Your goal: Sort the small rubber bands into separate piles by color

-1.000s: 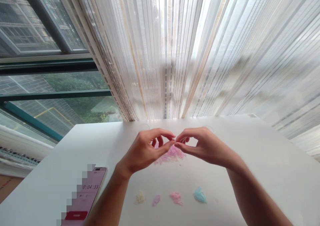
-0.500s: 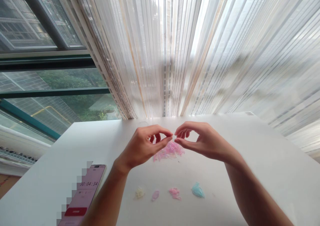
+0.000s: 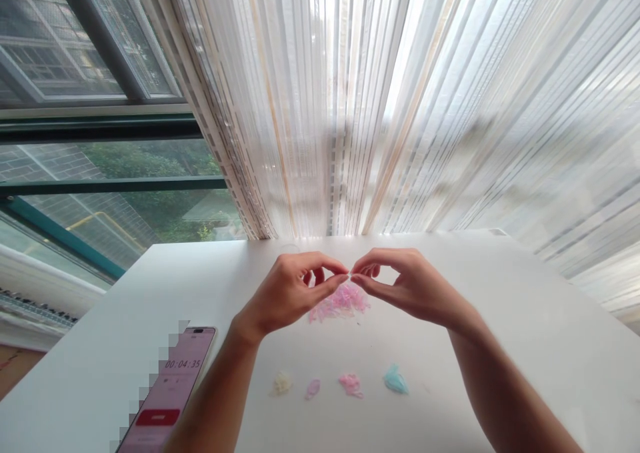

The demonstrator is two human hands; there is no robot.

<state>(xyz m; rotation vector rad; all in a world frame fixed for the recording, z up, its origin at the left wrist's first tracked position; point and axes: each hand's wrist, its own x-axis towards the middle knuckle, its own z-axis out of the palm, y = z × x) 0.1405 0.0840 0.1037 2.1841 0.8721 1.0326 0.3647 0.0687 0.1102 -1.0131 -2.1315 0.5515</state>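
Observation:
My left hand (image 3: 293, 289) and my right hand (image 3: 410, 283) are raised above the middle of the table, fingertips almost touching. Thumb and index finger of each are pinched together; whatever lies between them is too small to make out. Below and behind the fingertips is a loose pile of thin, shiny pink pieces (image 3: 345, 301), partly covered by my left hand. Closer to me lies a row of small heaps of thin, band-like pieces: pale yellow (image 3: 282, 383), light purple (image 3: 313, 389), pink (image 3: 351, 384) and light blue (image 3: 395, 379).
A phone (image 3: 183, 379) showing a running timer lies to the left, beside my left forearm and partly pixelated. The white table (image 3: 520, 346) reaches back to a striped sheer curtain (image 3: 305, 139). At the left is a window (image 3: 165, 159). A faint clear round object (image 3: 289, 247) sits near the back edge.
My right thumb and index finger have closed to a pinch, and the fingertips of both hands have come closer together. The phone timer went from 04:34 to 04:35. The view shifted slightly.

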